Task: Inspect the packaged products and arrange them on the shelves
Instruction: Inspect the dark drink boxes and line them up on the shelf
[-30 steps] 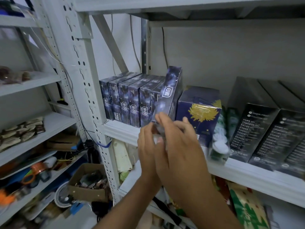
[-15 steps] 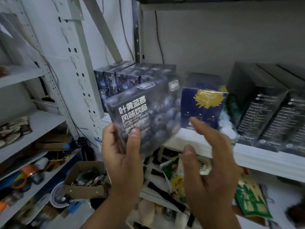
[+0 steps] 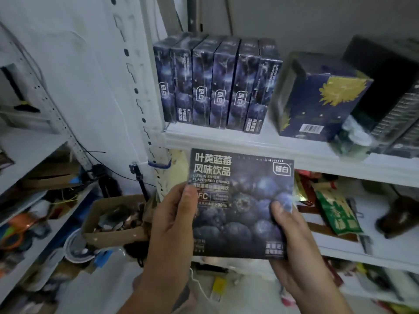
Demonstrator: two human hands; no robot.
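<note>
A dark blueberry drink box [image 3: 240,200] is held face-up in front of me, below the white shelf [image 3: 249,143]. My left hand [image 3: 174,223] grips its left edge with the thumb on the front. My right hand [image 3: 292,241] grips its lower right corner, thumb on the front. On the shelf above stands a row of several identical blueberry boxes [image 3: 215,85], upright and side by side. To their right sits a dark blue box with a gold flower [image 3: 317,98].
Black boxes [image 3: 396,98] lean at the shelf's far right. The shelf below holds snack packets [image 3: 335,214] and a dark object [image 3: 396,216]. A cardboard box of odds and ends [image 3: 113,223] sits lower left beside the perforated upright [image 3: 140,87]. Cluttered shelves stand at the left.
The box came off the shelf row and was lowered below the shelf with its front facing me. My right hand, open half a second ago, now grips its lower right corner.
</note>
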